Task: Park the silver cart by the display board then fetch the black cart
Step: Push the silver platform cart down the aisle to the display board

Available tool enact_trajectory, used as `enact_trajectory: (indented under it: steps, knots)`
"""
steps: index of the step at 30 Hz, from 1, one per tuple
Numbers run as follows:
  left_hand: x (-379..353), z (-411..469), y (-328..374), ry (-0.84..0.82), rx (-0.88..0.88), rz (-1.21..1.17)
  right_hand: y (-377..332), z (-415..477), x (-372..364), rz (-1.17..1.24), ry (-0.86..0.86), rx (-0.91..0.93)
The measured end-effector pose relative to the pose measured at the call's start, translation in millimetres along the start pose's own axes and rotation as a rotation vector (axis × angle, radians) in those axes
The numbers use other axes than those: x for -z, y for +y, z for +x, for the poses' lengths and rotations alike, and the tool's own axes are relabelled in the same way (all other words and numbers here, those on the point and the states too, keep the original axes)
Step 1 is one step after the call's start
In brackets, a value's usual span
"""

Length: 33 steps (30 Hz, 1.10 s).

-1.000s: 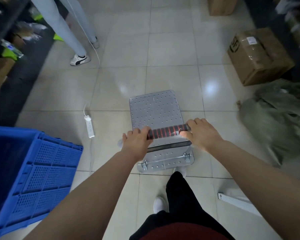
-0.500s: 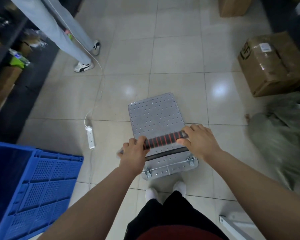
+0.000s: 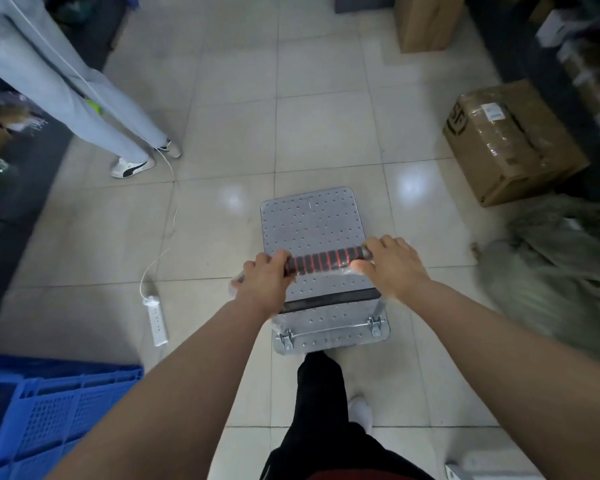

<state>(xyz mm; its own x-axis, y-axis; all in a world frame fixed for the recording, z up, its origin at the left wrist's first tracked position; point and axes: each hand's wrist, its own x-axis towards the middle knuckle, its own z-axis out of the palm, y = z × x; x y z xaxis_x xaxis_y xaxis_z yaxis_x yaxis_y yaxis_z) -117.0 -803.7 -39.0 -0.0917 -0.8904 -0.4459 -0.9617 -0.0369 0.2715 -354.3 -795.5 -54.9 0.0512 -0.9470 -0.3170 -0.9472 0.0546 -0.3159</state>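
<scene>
The silver cart (image 3: 312, 223) is a small flat platform of dimpled metal standing on the tiled floor right in front of me. Its push handle (image 3: 326, 260) has a black grip with red rings. My left hand (image 3: 265, 284) is wrapped around the left end of that handle. My right hand (image 3: 390, 266) grips the right end. No black cart and no display board are in view.
A person in light trousers and white sneakers (image 3: 132, 167) stands at the left, with a white cord running down to a power strip (image 3: 157, 319) on the floor. A blue crate (image 3: 49, 407) sits bottom left. A taped cardboard box (image 3: 510, 140) and a grey-green bundle (image 3: 551, 268) lie right.
The silver cart has rolled forward along the aisle with both hands on its handle; the standing person and the cardboard box are nearer, and the blue crate has slid back.
</scene>
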Motion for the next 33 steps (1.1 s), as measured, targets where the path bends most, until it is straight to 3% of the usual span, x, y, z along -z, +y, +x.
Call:
enact_trajectory:
  steps: [10,17,33]
  knots:
    - [68.9,132.1,6.8,-0.04,-0.056,0.031,-8.7,135.7,50.7,-0.008,-0.04,-0.046]
    - [112.2,216.5,-0.1,-0.019,-0.061,0.085,-23.5,214.3,67.0,0.06,0.026,-0.059]
    - [200.9,397.5,20.4,0.018,0.076,0.075,-15.4,413.2,135.7,0.025,-0.023,0.114]
